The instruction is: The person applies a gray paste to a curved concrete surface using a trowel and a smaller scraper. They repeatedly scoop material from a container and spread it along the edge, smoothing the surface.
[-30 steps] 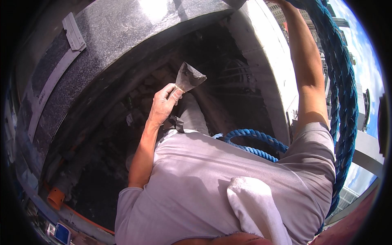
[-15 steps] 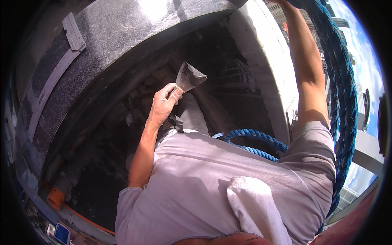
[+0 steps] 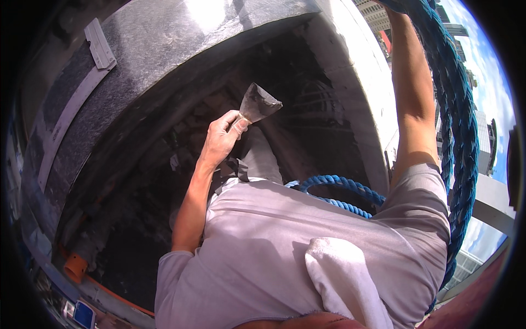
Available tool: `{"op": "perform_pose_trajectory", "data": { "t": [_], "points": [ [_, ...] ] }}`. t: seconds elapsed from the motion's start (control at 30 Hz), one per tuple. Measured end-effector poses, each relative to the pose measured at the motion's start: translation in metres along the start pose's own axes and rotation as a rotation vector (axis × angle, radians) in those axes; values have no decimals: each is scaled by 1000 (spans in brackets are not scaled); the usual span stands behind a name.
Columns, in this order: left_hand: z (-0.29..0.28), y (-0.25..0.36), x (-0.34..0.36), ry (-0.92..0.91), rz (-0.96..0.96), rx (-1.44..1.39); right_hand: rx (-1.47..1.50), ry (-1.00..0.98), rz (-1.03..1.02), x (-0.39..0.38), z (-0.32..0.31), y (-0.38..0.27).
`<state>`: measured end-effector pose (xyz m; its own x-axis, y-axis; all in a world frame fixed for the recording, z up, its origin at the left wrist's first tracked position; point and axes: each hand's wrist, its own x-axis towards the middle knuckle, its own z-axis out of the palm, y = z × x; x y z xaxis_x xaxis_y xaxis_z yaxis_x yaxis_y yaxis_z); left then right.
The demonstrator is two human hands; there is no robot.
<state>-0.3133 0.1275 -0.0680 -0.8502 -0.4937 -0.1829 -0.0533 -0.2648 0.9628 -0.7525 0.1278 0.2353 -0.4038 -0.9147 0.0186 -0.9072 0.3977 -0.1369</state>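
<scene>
My left hand (image 3: 224, 134) is closed round the handle of a putty knife (image 3: 258, 102). The knife's wide, grey, smeared blade points up and to the right, in front of a dark hollow and touching nothing. Pale dust coats the fingers. My right arm (image 3: 413, 88) reaches up along the pale wall (image 3: 359, 66), beside thick blue ropes (image 3: 460, 115). Its hand is out of sight past the upper edge, behind the rope, so what it touches is hidden.
A curved grey stone slab (image 3: 148, 33) arches over the dark hollow, with a pale metal straightedge (image 3: 68, 120) lying along its left side. A coil of blue rope (image 3: 345, 181) hangs by my waist. An orange pipe (image 3: 75, 266) is low at left. Buildings and sky show beyond the right.
The left hand and putty knife have shifted very slightly right. My right forearm has moved a little, and the bit of right hand at the upper edge has gone from view.
</scene>
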Motion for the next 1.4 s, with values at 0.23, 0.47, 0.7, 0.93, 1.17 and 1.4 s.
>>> {"op": "perform_pose_trajectory", "data": {
  "t": [0.23, 0.47, 0.7, 0.93, 1.17, 1.4],
  "points": [
    [17, 1, 41, -35, 84, -90, 427, -207, -21, -53, 33, 12],
    [34, 19, 78, -86, 135, -59, 484, -506, -179, -85, 95, -53],
    [37, 7, 62, -37, 191, -213, 491, -496, -184, -92, 96, -39],
    [22, 19, 28, 6, 273, -233, 327, -464, -67, -91, 104, -38],
    [19, 161, 14, 77, 419, -476, 554, -812, 152, -100, 140, 19],
    [2, 305, 139, -337, 523, -369, 819, -955, 153, -118, 211, -12]
  ]
}}
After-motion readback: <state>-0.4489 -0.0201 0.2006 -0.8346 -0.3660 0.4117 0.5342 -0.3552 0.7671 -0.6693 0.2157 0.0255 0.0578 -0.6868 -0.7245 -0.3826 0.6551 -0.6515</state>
